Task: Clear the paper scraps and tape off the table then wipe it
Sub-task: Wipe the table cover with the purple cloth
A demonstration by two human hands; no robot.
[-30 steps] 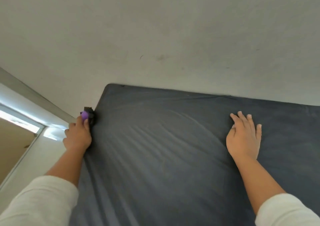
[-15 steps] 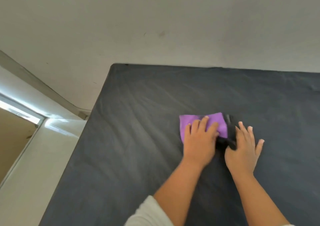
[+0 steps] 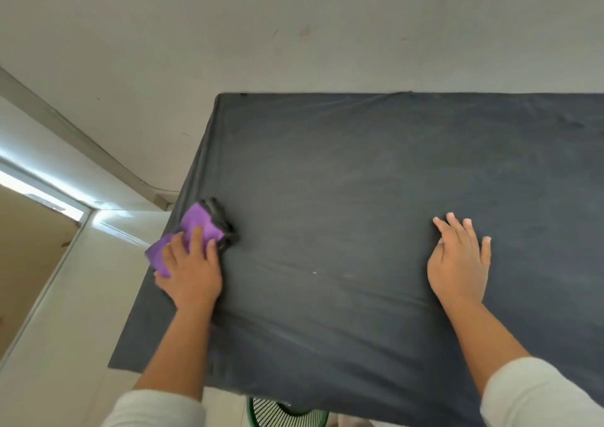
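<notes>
A table covered by a dark grey cloth fills the middle and right of the view. My left hand presses a purple and black wiping cloth flat against the table's left edge, fingers spread over it. My right hand lies flat on the dark cover at the right, palm down, fingers apart, holding nothing. A tiny white speck sits on the cover between my hands. No paper scraps or tape show on the table.
A green mesh basket stands on the floor under the table's near edge. A pale wall runs behind the table. A white floor and a doorway lie to the left.
My left hand has swept the purple cloth from the table's middle back to the left edge. My right hand stayed flat on the cover at the right.
</notes>
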